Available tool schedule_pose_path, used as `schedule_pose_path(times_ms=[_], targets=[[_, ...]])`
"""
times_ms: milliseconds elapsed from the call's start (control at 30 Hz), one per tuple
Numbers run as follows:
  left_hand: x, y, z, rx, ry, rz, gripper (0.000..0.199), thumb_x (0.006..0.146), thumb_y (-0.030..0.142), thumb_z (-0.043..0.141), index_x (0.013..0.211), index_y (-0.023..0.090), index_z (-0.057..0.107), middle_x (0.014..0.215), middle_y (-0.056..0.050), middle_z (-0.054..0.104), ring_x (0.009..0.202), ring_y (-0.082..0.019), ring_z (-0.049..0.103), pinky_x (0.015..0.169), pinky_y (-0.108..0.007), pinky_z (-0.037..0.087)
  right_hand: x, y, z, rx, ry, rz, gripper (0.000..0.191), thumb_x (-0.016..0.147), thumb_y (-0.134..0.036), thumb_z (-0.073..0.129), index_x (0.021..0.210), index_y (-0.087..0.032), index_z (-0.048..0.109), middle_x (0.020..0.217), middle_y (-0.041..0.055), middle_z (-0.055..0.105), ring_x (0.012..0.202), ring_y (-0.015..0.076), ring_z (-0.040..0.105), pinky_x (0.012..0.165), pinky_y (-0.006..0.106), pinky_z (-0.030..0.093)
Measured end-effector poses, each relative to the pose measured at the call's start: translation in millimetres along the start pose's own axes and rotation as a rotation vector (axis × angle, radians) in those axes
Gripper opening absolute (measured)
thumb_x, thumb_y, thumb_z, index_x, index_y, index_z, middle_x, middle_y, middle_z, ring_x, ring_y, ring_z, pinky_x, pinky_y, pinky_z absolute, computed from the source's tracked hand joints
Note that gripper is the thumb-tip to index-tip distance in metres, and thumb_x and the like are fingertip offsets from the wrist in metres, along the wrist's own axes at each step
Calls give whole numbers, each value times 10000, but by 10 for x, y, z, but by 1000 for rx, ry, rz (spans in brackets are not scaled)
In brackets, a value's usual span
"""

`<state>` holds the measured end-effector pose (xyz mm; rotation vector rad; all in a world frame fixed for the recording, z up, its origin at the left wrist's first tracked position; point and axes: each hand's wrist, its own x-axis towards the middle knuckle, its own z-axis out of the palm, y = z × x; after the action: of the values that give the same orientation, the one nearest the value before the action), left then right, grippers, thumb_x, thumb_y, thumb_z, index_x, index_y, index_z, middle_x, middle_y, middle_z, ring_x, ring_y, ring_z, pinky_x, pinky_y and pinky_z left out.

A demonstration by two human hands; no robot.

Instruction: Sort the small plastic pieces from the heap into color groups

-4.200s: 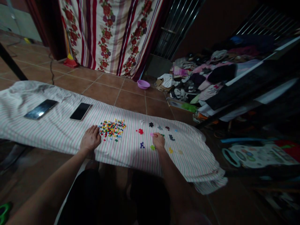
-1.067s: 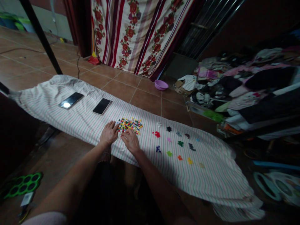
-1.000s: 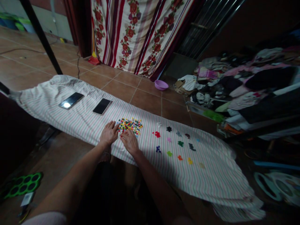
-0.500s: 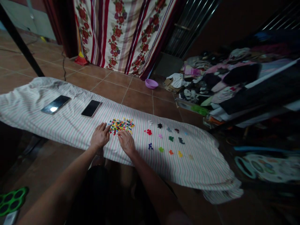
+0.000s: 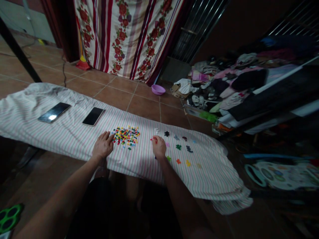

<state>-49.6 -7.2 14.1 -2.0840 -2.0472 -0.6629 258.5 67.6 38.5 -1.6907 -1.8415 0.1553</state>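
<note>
My left hand [image 5: 103, 145] rests on the striped cloth with its fingers stretched out, at the left edge of a mixed heap of small coloured pieces [image 5: 126, 135]. My right hand [image 5: 159, 147] is over the small red pile [image 5: 154, 138], thumb and fingers pinched together. What the pinch holds, if anything, is too small to make out. Around it lie little piles sorted by colour: white [image 5: 157, 130], black [image 5: 166, 133], pink [image 5: 167, 144], dark green [image 5: 178, 147], light green [image 5: 168, 159], orange [image 5: 178, 161] and yellow [image 5: 187, 163]. My hand mostly covers a dark blue pile.
Two phones [image 5: 93, 116] lie on the left part of the cloth-covered table [image 5: 139, 162]. Beyond it, a purple bowl [image 5: 158, 89] sits on the tiled floor before a flowered curtain [image 5: 134, 39]. A large heap of clothes [image 5: 224, 79] fills the right side.
My right hand has moved right, from the mixed heap to the red pile. My left hand stays beside the heap. The view has shifted slightly.
</note>
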Motion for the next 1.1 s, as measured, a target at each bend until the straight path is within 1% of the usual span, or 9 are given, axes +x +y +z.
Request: schedule_pose_path(times_ms=[100,233,433,667,900,1100], targets=[[-1,-1,-4,-1,-14,-3,433,861,218,423,1239,147,623,1338,-157,566,1296,-301,473,1083,-444,389,32,89,-33,-39,-9,30,202,868,-207,483,935,-210,674,934,60,677,876,193,563,791,291,401],[4,-2,-4,-16,-28,-9,439,863,218,418,1247,144,618,1345,-167,559,1300,-309,468,1079,-454,391,52,153,-24,-81,-27,51,203,866,-200,495,937,-213,685,929,58,671,874,190,558,790,287,392],[17,9,-18,-27,-24,-18,434,865,218,415,1242,152,619,1349,-155,560,1310,-299,458,1083,-455,393,42,192,-2,-113,-69,57,214,857,-188,507,939,-207,704,942,73,660,879,198,540,785,293,383],[14,9,-24,-1,-27,-10,432,858,219,423,1240,162,618,1344,-143,566,1307,-290,463,1081,-447,400,22,213,2,-95,-63,34,256,855,-173,475,950,-212,710,953,72,659,898,199,530,806,302,387],[4,-4,0,-56,-11,-19,432,855,222,415,1234,172,617,1341,-135,568,1309,-291,458,1085,-467,390,21,193,13,-59,5,-20,265,851,-157,453,897,-204,710,938,82,648,893,212,519,818,324,397],[10,11,-25,-38,-26,-19,429,861,223,407,1232,165,616,1336,-131,568,1306,-285,462,1093,-449,383,10,45,55,-14,-20,-98,271,861,-143,445,881,-195,710,942,82,648,920,212,530,869,332,411]])
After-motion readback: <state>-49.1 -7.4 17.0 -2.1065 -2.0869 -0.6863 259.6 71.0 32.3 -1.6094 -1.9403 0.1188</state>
